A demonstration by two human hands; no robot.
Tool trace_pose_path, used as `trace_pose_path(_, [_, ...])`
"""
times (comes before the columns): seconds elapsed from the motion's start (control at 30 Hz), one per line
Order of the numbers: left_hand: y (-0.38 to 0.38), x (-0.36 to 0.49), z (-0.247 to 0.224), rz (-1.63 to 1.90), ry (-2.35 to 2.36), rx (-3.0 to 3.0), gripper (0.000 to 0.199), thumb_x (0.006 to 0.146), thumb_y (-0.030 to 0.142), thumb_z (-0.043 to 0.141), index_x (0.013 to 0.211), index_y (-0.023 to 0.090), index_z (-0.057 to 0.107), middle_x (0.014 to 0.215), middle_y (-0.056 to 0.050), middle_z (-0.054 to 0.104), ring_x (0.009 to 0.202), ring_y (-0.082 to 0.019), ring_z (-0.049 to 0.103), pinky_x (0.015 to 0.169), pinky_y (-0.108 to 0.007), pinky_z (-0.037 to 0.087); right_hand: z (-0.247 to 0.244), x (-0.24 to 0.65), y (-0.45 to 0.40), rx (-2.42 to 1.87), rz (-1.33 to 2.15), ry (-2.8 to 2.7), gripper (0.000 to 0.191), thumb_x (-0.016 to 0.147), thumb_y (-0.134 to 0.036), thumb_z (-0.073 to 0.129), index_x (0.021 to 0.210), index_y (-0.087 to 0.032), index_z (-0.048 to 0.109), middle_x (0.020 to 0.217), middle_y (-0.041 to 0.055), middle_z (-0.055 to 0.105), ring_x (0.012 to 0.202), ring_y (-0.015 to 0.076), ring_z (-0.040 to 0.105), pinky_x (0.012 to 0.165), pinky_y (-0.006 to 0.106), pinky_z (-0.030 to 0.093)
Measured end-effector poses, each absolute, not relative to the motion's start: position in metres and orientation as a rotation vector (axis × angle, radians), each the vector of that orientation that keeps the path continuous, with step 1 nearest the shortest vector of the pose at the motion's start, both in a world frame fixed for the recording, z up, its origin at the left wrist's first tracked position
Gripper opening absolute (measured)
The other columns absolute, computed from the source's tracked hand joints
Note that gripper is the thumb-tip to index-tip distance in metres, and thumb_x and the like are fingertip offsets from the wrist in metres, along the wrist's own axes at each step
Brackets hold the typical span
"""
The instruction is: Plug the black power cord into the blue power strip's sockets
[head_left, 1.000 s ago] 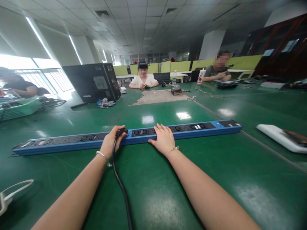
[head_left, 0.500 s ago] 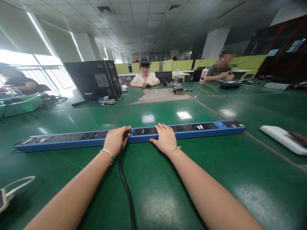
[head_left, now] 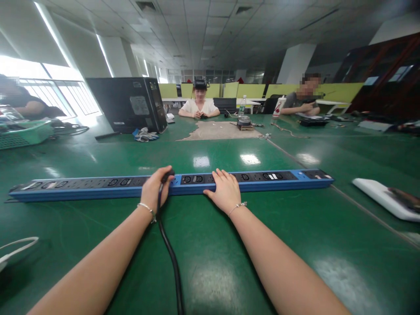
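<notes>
A long blue power strip (head_left: 282, 186) with black outlets lies across the green table in front of me. My left hand (head_left: 153, 190) is closed on a black plug (head_left: 168, 174), held just above the strip near its middle. From that plug a thick black cord (head_left: 172, 256) hangs past my wrist and runs toward me. My right hand (head_left: 227, 192) spans the strip right of centre, fingers laid over the top and thumb against the near side. A small blue section with an outlet shows between my hands; my left fingers partly hide the plug.
On the right lies a white flat object (head_left: 380, 197) with something dark on it. A black computer case (head_left: 126, 105), gloves (head_left: 145, 134) and a green basket (head_left: 28, 134) stand at the far left. A white cable (head_left: 21, 245) is near left. Several people sit around the table.
My left hand has lifted the plug up off the strip and shifted slightly left with its cord. My right hand stays on the strip. The view has shifted slightly.
</notes>
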State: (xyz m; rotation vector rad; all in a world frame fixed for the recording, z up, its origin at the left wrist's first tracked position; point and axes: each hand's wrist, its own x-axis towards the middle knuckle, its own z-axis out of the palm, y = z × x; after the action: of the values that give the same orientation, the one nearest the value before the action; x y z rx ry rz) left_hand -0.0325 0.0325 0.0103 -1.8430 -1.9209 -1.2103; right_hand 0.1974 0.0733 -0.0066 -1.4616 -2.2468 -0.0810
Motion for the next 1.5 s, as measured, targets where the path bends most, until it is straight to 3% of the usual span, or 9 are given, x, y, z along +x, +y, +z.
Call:
trace_pose_path(0.1, [0.023,-0.058,0.028,-1.346,-2.057,-1.511,0.041,0.086,0.047,0.046,0.119,0.024,0.049,0.102,0.0,0.065,0.089,-0.017,0.061,0.08,-0.029,0.045,-0.007,0.197,0.074,-1.462,-0.068,-2.247,0.069,0.075,-0.052,0.06,0.131,-0.015,0.046,0.141,0.0113,0.042,0.131,0.0253,0.033,0.108,0.042,0.022])
trace_pose_path(0.33, [0.008,-0.139,0.019,-1.028,-2.381,-1.667,0.035,0.083,0.04,0.049,0.115,0.028,0.051,0.096,0.003,0.064,0.088,-0.016,0.058,0.08,-0.029,0.045,-0.009,0.197,0.075,-1.458,-0.059,-2.243,0.068,0.076,-0.052,0.06,0.131,-0.016,0.046,0.142,0.0112,0.041,0.132,0.0255,0.032,0.108,0.043,0.022])
trace_pose_path(0.5, [0.012,-0.148,0.008,-1.101,-2.306,-1.78,0.041,0.078,0.047,0.049,0.113,0.026,0.054,0.09,-0.001,0.067,0.084,-0.019,0.062,0.079,-0.032,0.048,-0.008,0.198,0.075,-1.454,-0.086,-2.246,0.068,0.076,-0.052,0.06,0.13,-0.014,0.047,0.141,0.0117,0.043,0.131,0.0265,0.034,0.108,0.042,0.022])
trace_pose_path(0.67, [0.01,-0.146,0.003,-0.955,-2.254,-1.827,0.041,0.078,0.048,0.047,0.112,0.027,0.055,0.09,-0.002,0.067,0.082,-0.02,0.064,0.076,-0.031,0.048,-0.007,0.198,0.074,-1.456,-0.084,-2.25,0.069,0.075,-0.052,0.061,0.13,-0.014,0.047,0.141,0.0117,0.042,0.131,0.0259,0.034,0.107,0.042,0.023])
trace_pose_path(0.9, [0.003,-0.149,0.0,-0.762,-2.064,-1.948,0.043,0.082,0.048,0.042,0.114,0.022,0.054,0.098,-0.007,0.067,0.091,-0.023,0.063,0.083,-0.034,0.046,-0.006,0.197,0.073,-1.468,-0.094,-2.249,0.068,0.076,-0.051,0.06,0.13,-0.013,0.047,0.14,0.0112,0.043,0.13,0.0262,0.034,0.108,0.042,0.022])
trace_pose_path(1.1, [0.007,-0.156,0.0,-0.648,-2.054,-1.958,0.044,0.083,0.05,0.04,0.116,0.024,0.052,0.102,-0.007,0.067,0.097,-0.024,0.062,0.088,-0.036,0.045,-0.005,0.196,0.073,-1.476,-0.086,-2.256,0.067,0.077,-0.05,0.059,0.131,-0.013,0.047,0.14,0.0114,0.043,0.131,0.0266,0.034,0.108,0.043,0.023])
trace_pose_path(1.37, [0.006,-0.143,-0.006,-0.864,-2.073,-1.884,0.039,0.08,0.044,0.046,0.111,0.022,0.057,0.103,-0.007,0.067,0.095,-0.024,0.062,0.085,-0.036,0.046,-0.005,0.198,0.072,-1.466,-0.118,-2.259,0.068,0.076,-0.051,0.06,0.13,-0.012,0.047,0.14,0.0116,0.044,0.13,0.0269,0.035,0.107,0.042,0.024])
trace_pose_path(1.5, [0.001,-0.134,0.006,-1.104,-2.132,-1.644,0.037,0.079,0.038,0.052,0.111,0.02,0.056,0.095,-0.006,0.067,0.084,-0.021,0.062,0.076,-0.034,0.048,-0.006,0.198,0.072,-1.462,-0.132,-2.247,0.068,0.075,-0.051,0.061,0.129,-0.012,0.048,0.14,0.0118,0.044,0.129,0.0268,0.036,0.107,0.042,0.024])
